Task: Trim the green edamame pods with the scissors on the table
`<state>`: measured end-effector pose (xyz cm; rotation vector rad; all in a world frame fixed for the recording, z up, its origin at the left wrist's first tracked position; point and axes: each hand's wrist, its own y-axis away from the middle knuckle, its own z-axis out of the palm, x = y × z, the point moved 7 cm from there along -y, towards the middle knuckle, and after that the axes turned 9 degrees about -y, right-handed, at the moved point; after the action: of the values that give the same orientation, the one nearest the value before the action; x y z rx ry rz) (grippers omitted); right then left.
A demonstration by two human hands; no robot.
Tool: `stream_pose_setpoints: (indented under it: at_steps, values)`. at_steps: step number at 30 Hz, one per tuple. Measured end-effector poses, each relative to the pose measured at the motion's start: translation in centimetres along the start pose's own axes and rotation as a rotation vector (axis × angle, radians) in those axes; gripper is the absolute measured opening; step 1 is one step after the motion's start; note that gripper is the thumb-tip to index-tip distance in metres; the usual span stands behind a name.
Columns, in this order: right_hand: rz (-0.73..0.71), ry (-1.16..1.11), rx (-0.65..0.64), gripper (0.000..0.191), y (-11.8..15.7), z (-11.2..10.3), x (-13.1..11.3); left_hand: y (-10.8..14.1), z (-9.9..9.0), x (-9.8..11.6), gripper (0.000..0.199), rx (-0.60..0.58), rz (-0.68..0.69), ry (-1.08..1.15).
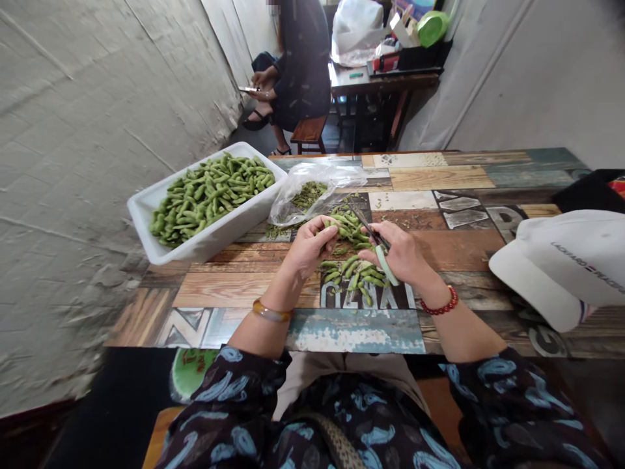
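My left hand (315, 244) is closed in a pinch on a green edamame pod, just over the table. To its right, my right hand (398, 251) is wrapped round a pair of scissors (385, 264) with pale green handles; the dark blades point up and left. Between and beyond both hands lies a pile of edamame pods (349, 221). Nearer to me is a looser group of pods (354, 270) on the printed tabletop. A clear plastic bag (336, 176) with green trimmings in it lies behind my left hand.
A white tub (209, 241) heaped with edamame pods stands at the left, near the wall. On the right is a white cap (566, 260) beside a black item. Green scraps litter the patchwork table (234, 286). Beyond it, a person sits on a wooden stool (308, 130).
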<state>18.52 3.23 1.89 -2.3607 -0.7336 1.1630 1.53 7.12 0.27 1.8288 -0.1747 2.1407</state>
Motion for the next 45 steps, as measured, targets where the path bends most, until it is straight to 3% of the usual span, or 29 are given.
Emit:
stream_pose_setpoints:
  at_steps: [11, 24, 39, 45]
  values:
    - [-0.056, 0.0, -0.077, 0.052, 0.1, 0.9, -1.1, 0.0, -0.1, 0.4, 0.032, 0.039, 0.018, 0.073]
    - [-0.064, 0.007, -0.045, 0.049, 0.2, 0.9, -1.3, 0.5, 1.8, -0.6, 0.04, -0.062, -0.028, 0.053]
    - [-0.052, 0.045, -0.109, 0.044, 0.2, 1.0, -0.6, -0.1, 1.1, -0.5, 0.029, -0.05, 0.025, 0.07]
    - [-0.046, 0.01, -0.072, 0.043, 0.0, 0.4, -0.5, -0.3, 0.2, -0.1, 0.024, -0.028, 0.027, 0.081]
